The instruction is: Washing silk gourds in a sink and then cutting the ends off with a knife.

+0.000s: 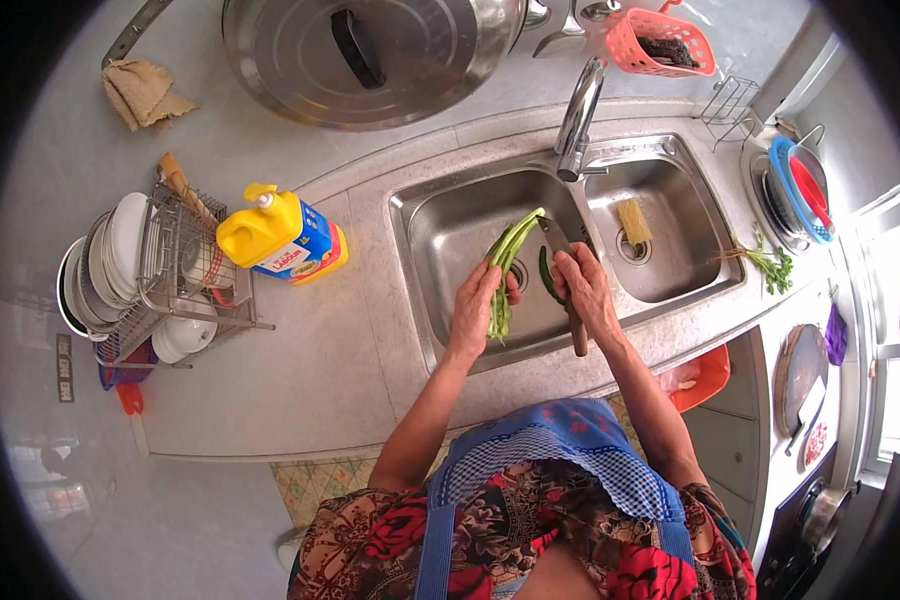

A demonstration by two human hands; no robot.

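Over the larger, left basin of a double stainless-steel sink point(450, 217), my left hand point(480, 304) is closed round a bunch of long green vegetable stalks point(504, 262). The pale stalk ends point up and to the right. My right hand point(585, 289) grips a knife with a wooden handle point(579, 341); its dark blade point(553, 234) has its tip beside those stalk ends. A dark green pepper-like vegetable point(547, 274) lies beyond my right fingers, partly hidden by them. The basin's drain is partly covered by the stalks and my left hand.
A chrome faucet point(579, 120) rises behind the sink. A yellow sponge point(634, 221) lies in the right basin. Leafy herbs point(769, 261) and stacked colanders point(799, 187) are at right. Left are a yellow detergent jug point(281, 232) and a dish rack point(187, 262). An orange bin point(709, 382) stands below the counter.
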